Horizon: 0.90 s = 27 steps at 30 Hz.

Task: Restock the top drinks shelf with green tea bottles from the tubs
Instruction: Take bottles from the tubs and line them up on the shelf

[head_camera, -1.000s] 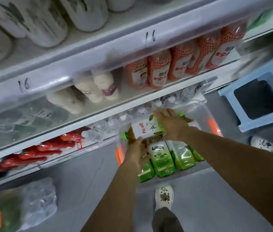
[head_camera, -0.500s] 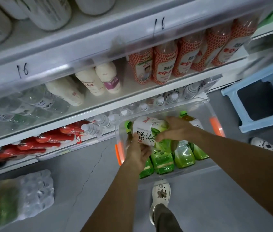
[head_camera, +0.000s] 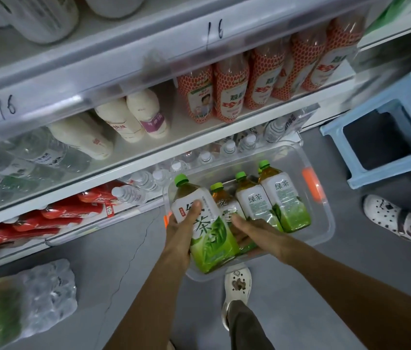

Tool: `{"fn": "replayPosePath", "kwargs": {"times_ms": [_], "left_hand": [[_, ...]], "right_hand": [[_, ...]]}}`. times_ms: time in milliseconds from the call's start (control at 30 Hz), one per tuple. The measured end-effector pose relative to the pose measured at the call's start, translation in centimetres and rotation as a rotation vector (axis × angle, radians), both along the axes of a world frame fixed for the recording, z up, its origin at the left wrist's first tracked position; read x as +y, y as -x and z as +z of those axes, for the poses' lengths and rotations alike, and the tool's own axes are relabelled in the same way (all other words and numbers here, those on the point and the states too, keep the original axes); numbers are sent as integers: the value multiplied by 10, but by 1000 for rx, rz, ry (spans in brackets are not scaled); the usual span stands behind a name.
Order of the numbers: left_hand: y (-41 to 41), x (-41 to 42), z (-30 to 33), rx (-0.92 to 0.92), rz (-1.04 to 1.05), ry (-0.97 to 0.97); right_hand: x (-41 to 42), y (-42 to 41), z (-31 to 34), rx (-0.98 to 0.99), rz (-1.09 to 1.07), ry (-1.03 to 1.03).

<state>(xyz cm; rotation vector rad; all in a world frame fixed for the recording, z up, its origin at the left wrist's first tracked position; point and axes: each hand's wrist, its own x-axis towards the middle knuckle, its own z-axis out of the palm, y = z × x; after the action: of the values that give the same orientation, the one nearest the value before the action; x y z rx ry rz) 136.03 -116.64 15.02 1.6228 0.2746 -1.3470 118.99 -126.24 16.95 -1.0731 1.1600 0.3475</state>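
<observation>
A clear plastic tub (head_camera: 326, 224) with orange handles sits on the floor below the shelves and holds several green tea bottles. My left hand (head_camera: 180, 232) grips one green tea bottle (head_camera: 210, 233), raised above the tub's left end with its green cap pointing up toward the shelves. My right hand (head_camera: 254, 232) reaches into the tub, and its fingers curl round a second green tea bottle (head_camera: 225, 205) lying there. Two more bottles (head_camera: 253, 202) (head_camera: 286, 205) lie side by side to the right. The top shelf is out of view.
Shelf edges (head_camera: 149, 59) marked "16" run across above, over orange-labelled bottles (head_camera: 224, 94), white bottles (head_camera: 133, 120), water bottles and red bottles (head_camera: 48, 218). A blue stool (head_camera: 350, 183) stands right, another person's shoes (head_camera: 386, 215) nearby. A wrapped bottle pack (head_camera: 45, 294) lies at lower left.
My left hand has taken over a green tea bottle and lifted it above the tub. My right hand let go of it and dropped onto another bottle in the tub.
</observation>
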Motion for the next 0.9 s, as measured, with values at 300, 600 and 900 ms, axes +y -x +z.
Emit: {"fn": "replayPosePath", "kwargs": {"times_ms": [300, 600, 900], "left_hand": [[-17, 29, -8, -158, -164, -146], [-22, 41, -2, -122, -35, -144], [-31, 43, -2, -144, -17, -143]], "right_hand": [[-26, 35, -65, 325, 136, 621], [-8, -4, -57, 507, 400, 822], [-10, 0, -69, 560, 412, 741]]}}
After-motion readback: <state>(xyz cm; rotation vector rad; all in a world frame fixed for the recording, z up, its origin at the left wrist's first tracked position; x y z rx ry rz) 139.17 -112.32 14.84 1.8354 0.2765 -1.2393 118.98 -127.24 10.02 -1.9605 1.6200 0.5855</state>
